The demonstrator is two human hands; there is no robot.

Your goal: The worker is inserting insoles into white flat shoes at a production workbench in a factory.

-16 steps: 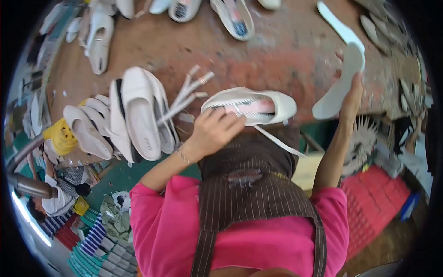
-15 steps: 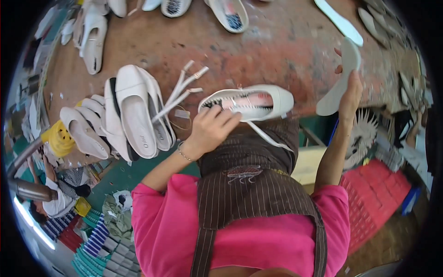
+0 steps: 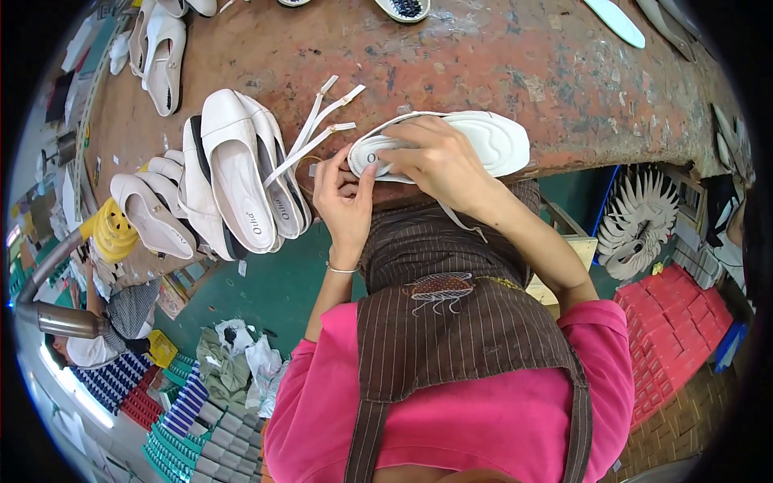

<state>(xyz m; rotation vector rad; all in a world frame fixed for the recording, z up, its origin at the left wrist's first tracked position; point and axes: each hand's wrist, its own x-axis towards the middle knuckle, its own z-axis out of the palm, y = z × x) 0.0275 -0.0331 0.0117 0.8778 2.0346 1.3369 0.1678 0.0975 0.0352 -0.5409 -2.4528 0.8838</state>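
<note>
A white insole point(image 3: 501, 145) with a padded, ridged forefoot lies lengthwise over a cream shoe at the table's front edge, hiding most of the shoe. My right hand point(image 3: 448, 159) reaches across the insole's middle, its fingers bent down around it toward the heel end. At the heel, my left hand point(image 3: 342, 193) has its fingers curled at the shoe's edge and its thumb on the insole. A thin strap point(image 3: 463, 221) hangs from the shoe against my apron. How far the insole sits inside the shoe is hidden.
Cream shoes point(image 3: 233, 181) stand in a row on the left, with loose buckled straps point(image 3: 318, 133) beside them. Another insole point(image 3: 616, 22) lies at the far right of the worn table point(image 3: 564, 105). A metal lamp-like arm point(image 3: 60, 320) with yellow wrapping projects at left.
My right hand has brought the insole from the right over onto the shoe. My left hand has moved from the shoe's opening to its heel end.
</note>
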